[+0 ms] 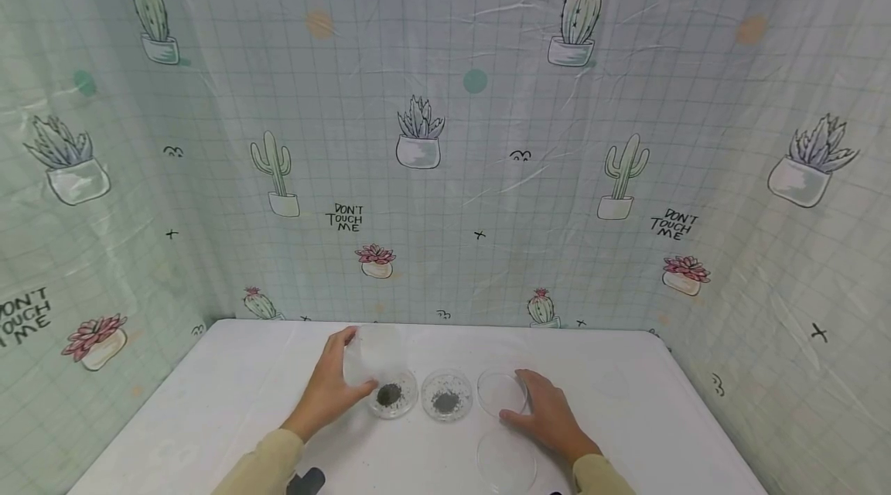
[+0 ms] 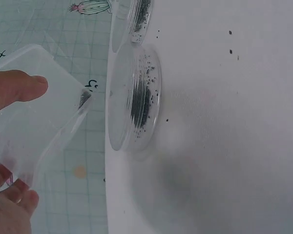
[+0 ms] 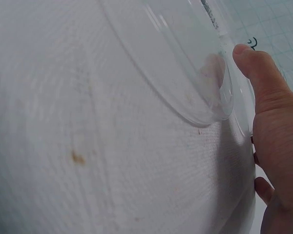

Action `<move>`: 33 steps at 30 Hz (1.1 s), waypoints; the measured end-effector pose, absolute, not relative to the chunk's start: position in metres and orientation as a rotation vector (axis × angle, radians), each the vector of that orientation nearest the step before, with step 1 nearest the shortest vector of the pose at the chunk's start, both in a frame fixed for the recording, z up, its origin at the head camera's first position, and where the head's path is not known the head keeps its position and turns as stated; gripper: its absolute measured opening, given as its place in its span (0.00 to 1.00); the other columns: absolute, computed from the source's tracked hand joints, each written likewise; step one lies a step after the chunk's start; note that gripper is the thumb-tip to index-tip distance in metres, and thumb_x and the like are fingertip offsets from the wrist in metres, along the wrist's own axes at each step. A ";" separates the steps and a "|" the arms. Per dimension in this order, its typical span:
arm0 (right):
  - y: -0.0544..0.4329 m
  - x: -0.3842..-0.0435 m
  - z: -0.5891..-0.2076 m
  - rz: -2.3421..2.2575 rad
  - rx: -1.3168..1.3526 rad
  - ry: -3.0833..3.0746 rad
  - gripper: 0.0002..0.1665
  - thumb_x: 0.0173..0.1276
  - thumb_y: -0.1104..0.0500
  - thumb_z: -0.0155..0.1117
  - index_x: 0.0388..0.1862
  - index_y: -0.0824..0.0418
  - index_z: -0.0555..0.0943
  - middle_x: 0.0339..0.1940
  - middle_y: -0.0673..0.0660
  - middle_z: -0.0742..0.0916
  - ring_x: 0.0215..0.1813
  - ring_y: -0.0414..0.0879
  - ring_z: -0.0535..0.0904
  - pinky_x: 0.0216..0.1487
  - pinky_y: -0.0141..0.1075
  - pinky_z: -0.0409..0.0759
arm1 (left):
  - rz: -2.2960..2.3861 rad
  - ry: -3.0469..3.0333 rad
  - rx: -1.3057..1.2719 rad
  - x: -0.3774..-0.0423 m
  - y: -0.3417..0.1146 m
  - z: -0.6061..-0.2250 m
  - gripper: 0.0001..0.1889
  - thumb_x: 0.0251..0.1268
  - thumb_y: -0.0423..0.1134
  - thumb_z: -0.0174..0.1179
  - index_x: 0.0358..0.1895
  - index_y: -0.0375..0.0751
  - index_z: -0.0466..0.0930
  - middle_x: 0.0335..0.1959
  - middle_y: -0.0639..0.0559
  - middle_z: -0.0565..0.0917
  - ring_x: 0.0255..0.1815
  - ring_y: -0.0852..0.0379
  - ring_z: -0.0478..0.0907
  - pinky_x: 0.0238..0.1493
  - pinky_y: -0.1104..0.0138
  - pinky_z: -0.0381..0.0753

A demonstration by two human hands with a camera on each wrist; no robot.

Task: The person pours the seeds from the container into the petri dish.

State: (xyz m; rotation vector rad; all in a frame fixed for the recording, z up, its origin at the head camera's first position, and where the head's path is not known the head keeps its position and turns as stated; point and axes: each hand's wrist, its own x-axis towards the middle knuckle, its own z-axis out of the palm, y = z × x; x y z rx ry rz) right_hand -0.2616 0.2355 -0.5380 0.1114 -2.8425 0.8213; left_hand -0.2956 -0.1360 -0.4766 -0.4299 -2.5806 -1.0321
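Observation:
My left hand [image 1: 334, 383] grips a translucent plastic box [image 1: 373, 353], tilted above the left petri dish [image 1: 411, 393]. In the left wrist view a few dark grains [image 2: 84, 99] lie in the box's corner. A dark granular heap rests in that dish. Next to it stands a second petri dish [image 1: 457, 379] with a greyer heap. On the right, my right hand [image 1: 551, 414] holds a clear petri dish [image 1: 493, 394] by its right side, thumb at the near rim and fingers at the far rim. No heap shows in this one.
Nearer the front lies another clear round dish or lid [image 1: 506, 462]. Stray dark grains [image 2: 230, 51] dot the white table [image 1: 605, 371]. Behind it hangs a cactus-printed curtain [image 1: 445, 193], which also runs along both sides. A dark object [image 1: 306, 481] shows beside the left sleeve.

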 end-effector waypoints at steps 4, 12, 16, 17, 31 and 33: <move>0.235 -0.261 -0.538 0.806 0.124 -2.844 0.49 0.50 0.38 0.75 0.65 0.63 0.71 0.66 0.62 0.77 0.69 0.60 0.70 0.71 0.58 0.66 | -1.011 -2.574 -0.455 -0.295 -0.127 -0.475 0.50 0.42 0.39 0.77 0.71 0.38 0.57 0.66 0.41 0.67 0.67 0.42 0.68 0.69 0.47 0.69; 0.234 -0.262 -0.539 0.789 0.126 -2.847 0.50 0.50 0.37 0.74 0.65 0.62 0.71 0.66 0.61 0.77 0.69 0.59 0.70 0.71 0.57 0.67 | -0.993 -2.564 -0.513 -0.296 -0.111 -0.475 0.50 0.42 0.40 0.78 0.71 0.42 0.57 0.68 0.44 0.66 0.69 0.44 0.67 0.70 0.50 0.69; 0.234 -0.262 -0.538 0.795 0.131 -2.830 0.49 0.49 0.38 0.75 0.65 0.63 0.71 0.66 0.62 0.77 0.69 0.60 0.71 0.70 0.57 0.67 | -0.960 -2.573 -0.530 -0.296 -0.102 -0.475 0.50 0.42 0.42 0.77 0.71 0.45 0.57 0.68 0.47 0.66 0.69 0.46 0.68 0.70 0.53 0.70; 0.234 -0.262 -0.538 0.795 0.130 -2.828 0.49 0.50 0.38 0.75 0.65 0.63 0.71 0.66 0.62 0.77 0.69 0.60 0.71 0.70 0.57 0.67 | -0.950 -2.580 -0.530 -0.297 -0.100 -0.475 0.50 0.43 0.42 0.77 0.71 0.46 0.57 0.68 0.47 0.66 0.69 0.47 0.68 0.70 0.54 0.70; 0.234 -0.262 -0.539 0.807 0.091 -2.854 0.50 0.49 0.37 0.74 0.66 0.62 0.71 0.67 0.61 0.77 0.69 0.60 0.70 0.71 0.57 0.67 | -0.915 -2.581 -0.612 -0.298 -0.080 -0.472 0.50 0.43 0.41 0.77 0.71 0.48 0.57 0.68 0.49 0.65 0.71 0.50 0.66 0.72 0.58 0.67; 0.233 -0.261 -0.539 0.816 0.083 -2.862 0.50 0.49 0.37 0.74 0.66 0.61 0.70 0.67 0.61 0.76 0.70 0.60 0.70 0.71 0.57 0.66 | -0.901 -2.578 -0.620 -0.298 -0.078 -0.472 0.50 0.42 0.42 0.78 0.71 0.48 0.57 0.68 0.49 0.65 0.70 0.49 0.66 0.72 0.58 0.68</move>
